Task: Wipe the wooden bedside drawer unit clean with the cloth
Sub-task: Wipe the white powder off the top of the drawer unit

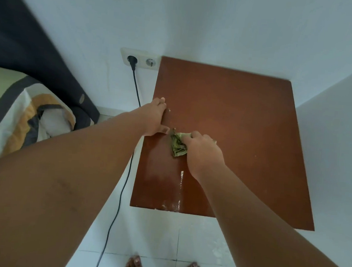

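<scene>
Left hand [153,119], wooden unit [245,117]; right [203,152] seemingly bunches cloth [177,145].

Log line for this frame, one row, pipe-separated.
phase: wipe top | left hand: rests on left edge of drawer unit | right hand: holds green cloth against top, left half

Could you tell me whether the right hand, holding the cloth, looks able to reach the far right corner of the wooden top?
Probably yes: the right hand grips the green cloth near the left edge of the wooden top, and only bare wood lies between it and that corner.
</scene>
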